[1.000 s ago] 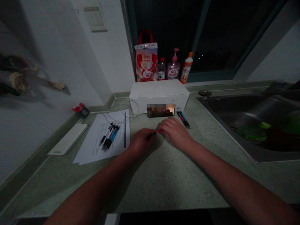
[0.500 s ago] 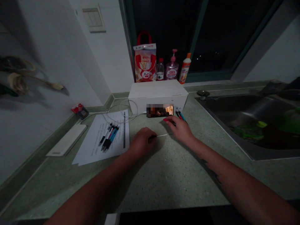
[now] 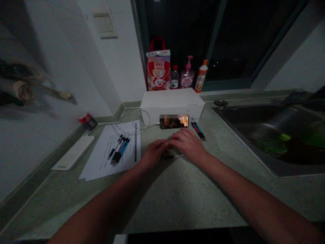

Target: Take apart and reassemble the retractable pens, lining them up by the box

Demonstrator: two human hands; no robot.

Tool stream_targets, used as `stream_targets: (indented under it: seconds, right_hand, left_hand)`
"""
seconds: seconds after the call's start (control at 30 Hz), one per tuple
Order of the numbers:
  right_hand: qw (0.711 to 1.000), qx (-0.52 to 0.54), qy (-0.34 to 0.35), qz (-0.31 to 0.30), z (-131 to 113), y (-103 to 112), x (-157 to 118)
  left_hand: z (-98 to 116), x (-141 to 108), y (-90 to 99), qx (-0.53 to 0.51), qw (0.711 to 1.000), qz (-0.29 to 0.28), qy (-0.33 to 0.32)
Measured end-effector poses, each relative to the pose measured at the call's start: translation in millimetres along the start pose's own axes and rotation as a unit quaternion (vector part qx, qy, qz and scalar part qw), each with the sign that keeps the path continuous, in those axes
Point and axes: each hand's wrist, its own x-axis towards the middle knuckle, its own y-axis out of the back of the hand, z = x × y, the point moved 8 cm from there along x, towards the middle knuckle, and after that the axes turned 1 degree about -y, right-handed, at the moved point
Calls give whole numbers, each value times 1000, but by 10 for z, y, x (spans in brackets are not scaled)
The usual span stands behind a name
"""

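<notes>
- A thin pen part, dark at one end and pale at the other, lies crosswise just below the two hands, over the middle of the table. Whether any finger touches it cannot be told.
- A small red piece shows between the fingers of the right hand, which are closed on it; most of it is hidden.
- The left hand has its fingers bent and its tips meeting those of the right hand. What they grip, if anything, cannot be told.
- Just beyond the hands, a phone stands on its long side in front of a white box, its screen lit. A white cable loops off to its left.
- To the right of the phone, near the right hand, blue and red pens with black grips lie on the table.
- Left of the left hand, more pens lie in a bunch on printed papers.
- Farther left are a flat white object and a small red and dark packet by the wall.
- Behind the box stand a red and white bag, a clear bottle with a red cap, a pink pump bottle and an orange-capped bottle.
- At the far right is a metal sink with a green item in it.
</notes>
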Motion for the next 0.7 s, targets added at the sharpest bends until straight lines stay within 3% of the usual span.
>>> stream_targets:
  seconds: [0.13, 0.33, 0.43, 0.5, 0.57, 0.63, 0.7]
  right_hand:
    - [998, -40, 43, 39, -86, 82, 9]
    - [998, -26, 35, 35, -65, 108, 15]
    - [999, 21, -14, 36, 13, 99, 6]
    - [991, 87, -99, 39, 159, 44, -27]
    - [957, 186, -214, 56, 367, -61, -109]
    - [897, 299, -315, 86, 554, -197, -224]
    - [859, 353, -358, 101, 646, -300, -290]
  left_hand:
    - [-25, -5, -21, -72, 997, -6, 15]
    - [-105, 9, 15, -108, 993, 21, 50]
    - [-135, 29, 71, -70, 995, 40, 53]
    - [-152, 39, 121, -18, 997, 57, 50]
    - [-143, 42, 149, 41, 997, 63, 34]
    - [-103, 36, 136, 106, 993, 54, 7]
    - [-54, 23, 107, 184, 982, 43, -21]
